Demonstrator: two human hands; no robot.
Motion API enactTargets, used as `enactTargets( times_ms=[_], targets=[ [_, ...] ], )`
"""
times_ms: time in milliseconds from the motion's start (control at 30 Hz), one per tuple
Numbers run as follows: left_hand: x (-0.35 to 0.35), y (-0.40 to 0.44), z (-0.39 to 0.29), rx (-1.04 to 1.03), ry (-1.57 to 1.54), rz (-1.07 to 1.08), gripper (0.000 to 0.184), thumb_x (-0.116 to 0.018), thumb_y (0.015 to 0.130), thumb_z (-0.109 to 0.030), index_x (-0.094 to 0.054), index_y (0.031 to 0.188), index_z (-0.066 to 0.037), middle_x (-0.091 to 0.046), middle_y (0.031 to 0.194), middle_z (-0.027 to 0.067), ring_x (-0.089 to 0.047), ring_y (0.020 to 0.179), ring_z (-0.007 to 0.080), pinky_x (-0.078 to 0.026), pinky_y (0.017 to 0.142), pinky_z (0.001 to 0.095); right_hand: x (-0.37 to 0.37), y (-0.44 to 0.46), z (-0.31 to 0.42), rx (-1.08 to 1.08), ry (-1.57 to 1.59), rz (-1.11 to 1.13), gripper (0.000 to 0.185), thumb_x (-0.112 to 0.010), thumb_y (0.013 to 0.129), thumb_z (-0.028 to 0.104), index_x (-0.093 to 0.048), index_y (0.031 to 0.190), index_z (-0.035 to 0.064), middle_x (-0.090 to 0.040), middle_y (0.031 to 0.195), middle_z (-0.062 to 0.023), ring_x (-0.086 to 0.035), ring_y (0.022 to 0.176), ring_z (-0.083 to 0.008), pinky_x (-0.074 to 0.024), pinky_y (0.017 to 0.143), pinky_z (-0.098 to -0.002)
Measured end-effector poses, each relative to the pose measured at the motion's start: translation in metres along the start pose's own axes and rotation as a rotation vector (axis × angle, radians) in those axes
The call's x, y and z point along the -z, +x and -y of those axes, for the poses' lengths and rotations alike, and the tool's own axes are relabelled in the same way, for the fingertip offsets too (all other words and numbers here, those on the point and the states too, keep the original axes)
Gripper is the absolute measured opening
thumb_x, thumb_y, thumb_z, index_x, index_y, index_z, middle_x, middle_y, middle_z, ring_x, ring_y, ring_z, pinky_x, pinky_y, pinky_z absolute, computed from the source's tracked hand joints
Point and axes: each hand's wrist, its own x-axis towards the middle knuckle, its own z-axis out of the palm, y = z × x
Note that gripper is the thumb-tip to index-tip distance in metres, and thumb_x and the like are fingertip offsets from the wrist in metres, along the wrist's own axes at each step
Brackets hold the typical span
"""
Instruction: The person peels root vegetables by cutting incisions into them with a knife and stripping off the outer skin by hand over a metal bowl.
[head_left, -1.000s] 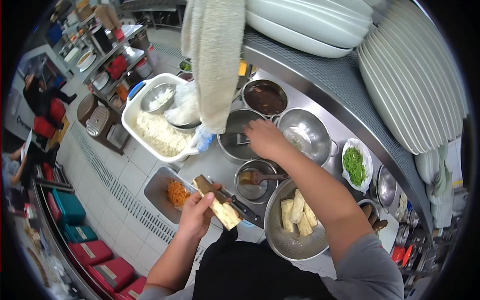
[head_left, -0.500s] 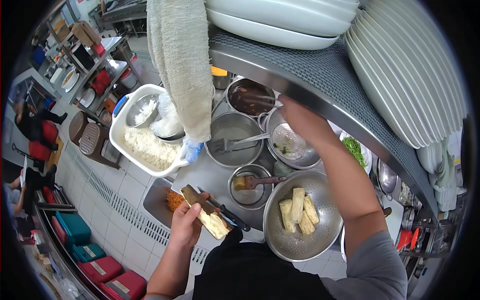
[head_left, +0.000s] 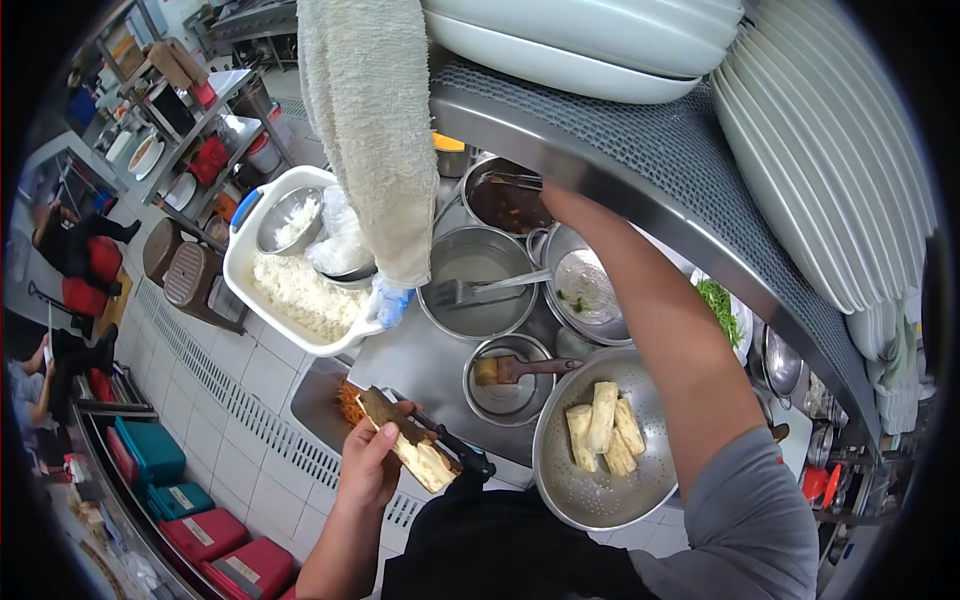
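Observation:
My left hand [head_left: 368, 462] grips a long piece of food [head_left: 410, 445], dark brown on one side and pale yellow on the other; its exact kind is unclear. Close behind it lies a black-handled knife [head_left: 465, 452]. Partly hidden under the shelf, my right hand [head_left: 556, 200] holds metal tongs [head_left: 517, 181] over a pot of brown sauce [head_left: 500, 212]. A perforated colander [head_left: 560, 490] near my body contains several pale, stick-shaped pieces [head_left: 602, 418] resembling cassava. Beside it, a brush [head_left: 515, 369] rests across a small metal bowl [head_left: 483, 407].
A metal shelf [head_left: 600, 165] with stacked white plates [head_left: 800, 130] overhangs the right side. A towel [head_left: 375, 150] hangs from it. At left stands a white tub [head_left: 240, 280] with rice. A pot of cloudy liquid [head_left: 440, 320] holds a fork-like utensil. Shredded greens [head_left: 716, 308] sit at right.
My right hand and the tongs have moved left and farther over the brown sauce. My left hand still grips the food piece, nearly in place. The view has shifted slightly.

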Motion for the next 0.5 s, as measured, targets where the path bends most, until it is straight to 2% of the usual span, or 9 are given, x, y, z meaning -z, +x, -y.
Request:
enactTargets(
  times_ms=[133, 267, 400, 500],
  targets=[
    [-0.003, 0.0, -0.001, -0.01, -0.018, 0.017, 0.046, -0.067, 0.096, -0.028, -0.057, 0.128, 0.004, -0.061, 0.123, 0.0176, -0.07, 0.101, 0.0326, -0.059, 0.087, 0.0466, 0.005, -0.002, 0.011, 0.048, -0.475, 0.035, 0.052, -0.063, 0.095, 0.028, -0.052, 0.141, 0.0055, -0.054, 0.14, -0.0213, -0.053, 0.129, -0.0338, -0.0388, 0.109, -0.0437],
    [-0.003, 0.002, -0.001, -0.009, -0.031, 0.024, 0.046, -0.067, 0.097, -0.028, -0.057, 0.128, 0.004, -0.061, 0.123, 0.0176, -0.07, 0.101, 0.0326, -0.059, 0.087, 0.047, 0.018, -0.017, 0.031, 0.012, -0.939, 0.18, 0.051, -0.062, 0.095, 0.03, -0.054, 0.138, 0.0046, -0.057, 0.135, -0.0222, -0.056, 0.125, -0.0344, -0.0414, 0.106, -0.044],
    [-0.001, 0.002, 0.0, -0.01, -0.012, 0.032, 0.046, -0.066, 0.097, -0.028, -0.056, 0.128, 0.004, -0.061, 0.124, 0.0177, -0.07, 0.101, 0.0327, -0.06, 0.086, 0.047, 0.027, -0.031, 0.055, -0.037, -1.162, 0.308, 0.05, -0.062, 0.096, 0.032, -0.056, 0.136, 0.0038, -0.06, 0.131, -0.0232, -0.059, 0.121, -0.035, -0.044, 0.103, -0.0444],
    [0.0, -0.002, 0.0, -0.015, -0.017, 0.035, 0.047, -0.067, 0.097, -0.029, -0.056, 0.128, 0.004, -0.062, 0.124, 0.0177, -0.07, 0.101, 0.033, -0.059, 0.087, 0.0468, 0.04, -0.043, 0.084, -0.054, -1.193, 0.336, 0.049, -0.061, 0.096, 0.034, -0.057, 0.135, 0.0031, -0.062, 0.127, -0.024, -0.061, 0.118, -0.0355, -0.0459, 0.1, -0.0446]
  ],
)
